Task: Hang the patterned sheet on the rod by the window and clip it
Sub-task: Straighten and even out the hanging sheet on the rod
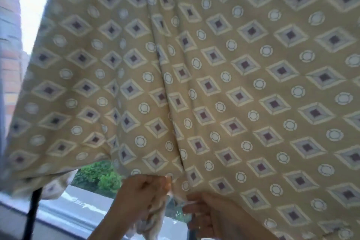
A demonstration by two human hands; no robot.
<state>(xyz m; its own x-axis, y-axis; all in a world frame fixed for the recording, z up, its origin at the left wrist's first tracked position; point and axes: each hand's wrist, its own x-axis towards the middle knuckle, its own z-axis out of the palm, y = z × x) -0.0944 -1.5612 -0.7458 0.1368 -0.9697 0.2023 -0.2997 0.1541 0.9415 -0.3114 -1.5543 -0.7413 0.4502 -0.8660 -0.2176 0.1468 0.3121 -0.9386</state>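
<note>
While the patterned sheet hangs across nearly the whole head view, its tan cloth printed with diamonds and ringed circles, a deep vertical fold runs from 12 o'clock down to its lower edge near 6 o'clock. At that edge the left hand is clenched around a bunched wad of the sheet, fingers curled into the cloth. Just beside it, toward 5 o'clock, the right hand pinches the hem with its fingertips. Behind, at 9 o'clock, a window shows a brick building. Green shrubs show under the hem at 7 o'clock, near a dark upright post.
</note>
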